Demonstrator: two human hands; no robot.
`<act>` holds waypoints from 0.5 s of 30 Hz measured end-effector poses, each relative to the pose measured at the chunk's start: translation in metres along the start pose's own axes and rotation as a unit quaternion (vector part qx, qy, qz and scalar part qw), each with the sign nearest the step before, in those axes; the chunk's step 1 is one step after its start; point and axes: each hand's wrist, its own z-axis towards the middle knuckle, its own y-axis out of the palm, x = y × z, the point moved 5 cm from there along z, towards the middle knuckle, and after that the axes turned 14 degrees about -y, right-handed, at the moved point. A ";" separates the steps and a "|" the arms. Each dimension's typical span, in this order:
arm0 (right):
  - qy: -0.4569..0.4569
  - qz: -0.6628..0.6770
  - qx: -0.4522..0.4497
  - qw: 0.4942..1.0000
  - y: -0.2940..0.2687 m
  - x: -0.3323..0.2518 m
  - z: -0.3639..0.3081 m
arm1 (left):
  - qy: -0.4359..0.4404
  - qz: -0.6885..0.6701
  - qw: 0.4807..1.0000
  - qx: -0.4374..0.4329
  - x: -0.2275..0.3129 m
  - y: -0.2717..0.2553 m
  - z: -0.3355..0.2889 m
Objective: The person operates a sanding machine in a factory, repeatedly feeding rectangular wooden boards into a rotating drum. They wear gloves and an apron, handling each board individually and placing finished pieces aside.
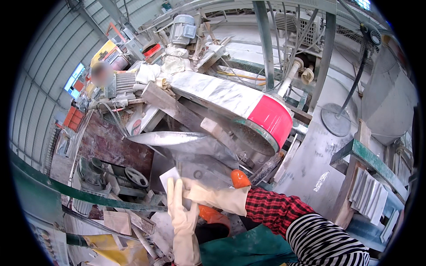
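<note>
My hands wear cream rubber gloves. A small flat white tile [167,176] stands tilted between them, its upper corner showing above the fingers. My left hand [181,210] grips it with the fingers laid up along its face. From the right, my right hand [202,193] holds the tile's other edge, and its fingertips are partly hidden by the tile and the left hand. Just beyond the hands is a grey metal plate [199,173] below a belt-driven machine with a long white cover [217,91] and a red rounded end [271,119].
At right, a stack of white tiles [367,195] leans on a wooden block beside a green metal frame [377,164]. A round-based stand [336,119] is behind. At left are a motor with a pulley [135,176] and a curved green bar [88,195]. Another person stands far left.
</note>
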 end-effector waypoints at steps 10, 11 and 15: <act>-0.027 -0.040 0.237 0.970 -0.069 -0.007 0.026 | -0.187 0.105 0.976 0.043 -0.147 -0.147 -0.134; 0.009 -0.018 0.240 0.971 -0.067 -0.020 0.024 | -0.231 0.098 0.966 0.064 -0.161 -0.164 -0.162; 0.045 0.024 0.258 0.965 -0.078 -0.032 0.019 | -0.369 0.172 0.905 0.122 -0.186 -0.224 -0.261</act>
